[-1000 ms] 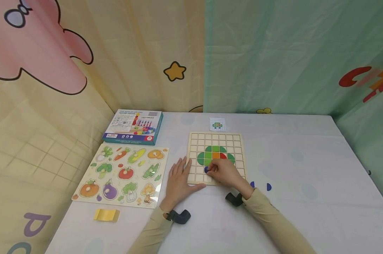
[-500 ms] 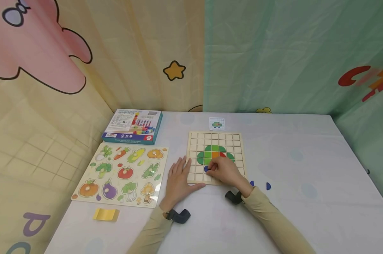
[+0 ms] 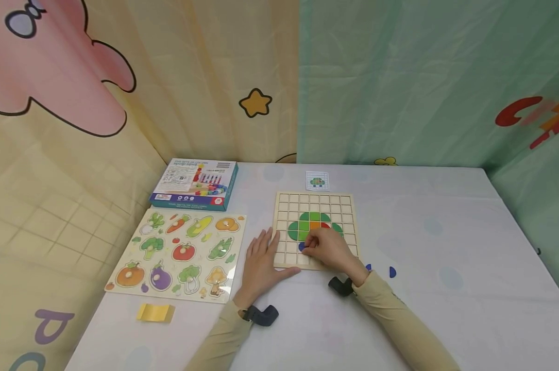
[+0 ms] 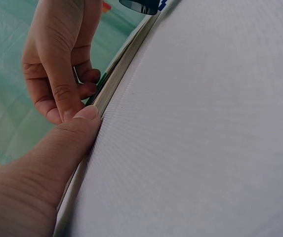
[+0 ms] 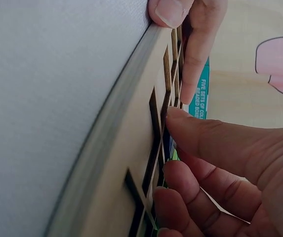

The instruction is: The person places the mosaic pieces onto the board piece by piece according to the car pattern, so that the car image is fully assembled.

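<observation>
A wooden grid board (image 3: 284, 198) lies on the white table and carries a shape of green tiles (image 3: 302, 229) with one orange and one red tile. My right hand (image 3: 327, 250) rests on the board's front rows, its curled fingertips (image 5: 181, 121) pinching a small blue piece (image 3: 301, 247) at a cell. My left hand (image 3: 260, 260) lies flat at the board's left front corner. Its fingers are straight, and its thumb (image 4: 62, 143) presses against the board's edge (image 4: 116, 79).
Two loose blue pieces (image 3: 392, 272) lie on the table right of my right wrist. A small pattern card (image 3: 317, 181) sits behind the board. A vegetable peg puzzle (image 3: 177, 252), a teal box (image 3: 195, 184) and a yellow piece (image 3: 155, 313) are on the left.
The right hand has barely shifted over the blue piece. The left hand has stayed in place.
</observation>
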`<state>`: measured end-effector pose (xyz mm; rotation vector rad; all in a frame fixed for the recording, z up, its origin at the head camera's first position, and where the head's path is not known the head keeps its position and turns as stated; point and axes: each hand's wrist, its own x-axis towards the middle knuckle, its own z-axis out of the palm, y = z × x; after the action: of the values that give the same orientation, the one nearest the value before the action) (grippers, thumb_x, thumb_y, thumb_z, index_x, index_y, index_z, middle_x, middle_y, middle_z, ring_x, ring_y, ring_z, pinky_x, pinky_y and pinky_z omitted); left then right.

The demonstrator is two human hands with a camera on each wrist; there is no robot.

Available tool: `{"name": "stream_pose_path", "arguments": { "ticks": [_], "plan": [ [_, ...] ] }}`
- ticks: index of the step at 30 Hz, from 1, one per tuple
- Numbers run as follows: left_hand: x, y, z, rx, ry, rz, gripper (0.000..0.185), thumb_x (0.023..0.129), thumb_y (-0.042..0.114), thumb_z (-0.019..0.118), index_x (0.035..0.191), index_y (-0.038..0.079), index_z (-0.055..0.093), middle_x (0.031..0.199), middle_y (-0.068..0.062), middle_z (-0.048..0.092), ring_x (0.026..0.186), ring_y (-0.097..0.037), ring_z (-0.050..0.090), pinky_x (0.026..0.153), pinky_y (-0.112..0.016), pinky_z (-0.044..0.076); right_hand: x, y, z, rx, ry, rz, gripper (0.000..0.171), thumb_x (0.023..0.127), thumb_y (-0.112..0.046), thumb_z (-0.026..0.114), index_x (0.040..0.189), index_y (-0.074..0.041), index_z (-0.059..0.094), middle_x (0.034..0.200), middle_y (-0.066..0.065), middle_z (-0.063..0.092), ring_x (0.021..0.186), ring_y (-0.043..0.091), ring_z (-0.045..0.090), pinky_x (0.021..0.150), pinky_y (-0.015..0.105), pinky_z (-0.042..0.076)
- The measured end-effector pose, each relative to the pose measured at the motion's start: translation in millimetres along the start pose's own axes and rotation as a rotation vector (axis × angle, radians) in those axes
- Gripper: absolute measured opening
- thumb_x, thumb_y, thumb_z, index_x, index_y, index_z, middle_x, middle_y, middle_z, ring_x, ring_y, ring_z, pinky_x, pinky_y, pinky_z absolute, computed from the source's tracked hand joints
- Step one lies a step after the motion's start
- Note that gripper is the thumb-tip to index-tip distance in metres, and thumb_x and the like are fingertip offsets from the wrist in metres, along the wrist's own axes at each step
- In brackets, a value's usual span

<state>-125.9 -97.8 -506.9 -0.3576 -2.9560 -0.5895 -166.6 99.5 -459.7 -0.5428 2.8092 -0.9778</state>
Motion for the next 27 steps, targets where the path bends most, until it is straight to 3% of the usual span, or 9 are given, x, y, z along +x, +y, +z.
{"name": "stream_pose_path", "arguments": {
  "ticks": [8,16,27],
  "plan": [
    [0.7,1.7,1.2,0.005,-0.011,-0.003,0.106,0.067,0.077,0.056,0.147,0.013,0.027,0.153,-0.007,0.021,0.142,-0.024,0.013,0.115,-0.043,0.011,-6,1,-8,0.002,-0.001,0.028,0.016,0.074,-0.025,0.077,0.072,-0.016,0.064,0.065,-0.008,0.057,0.059,0.007,0.049,0.055,0.024,0.041],
    [0.8,2.2,1.9,0.006,-0.004,-0.002,0.106,0.067,0.076,0.058,0.146,0.013,0.027,0.153,-0.008,0.022,0.142,-0.025,0.013,0.115,-0.044,0.012,-24,6,-31,-0.007,0.032,0.086,0.014,0.077,-0.027,0.075,0.074,-0.017,0.065,0.067,-0.008,0.058,0.061,0.01,0.049,0.056,0.025,0.041],
    [0.7,-0.2,2.4,-0.001,-0.004,0.003,0.107,0.067,0.076,0.058,0.147,0.013,0.026,0.153,-0.008,0.02,0.142,-0.026,0.013,0.115,-0.045,0.01,-60,42,-72,-0.037,0.184,0.172,0.015,0.083,-0.027,0.07,0.081,-0.013,0.066,0.067,-0.004,0.058,0.059,0.013,0.048,0.048,0.025,0.038]
  ]
}}
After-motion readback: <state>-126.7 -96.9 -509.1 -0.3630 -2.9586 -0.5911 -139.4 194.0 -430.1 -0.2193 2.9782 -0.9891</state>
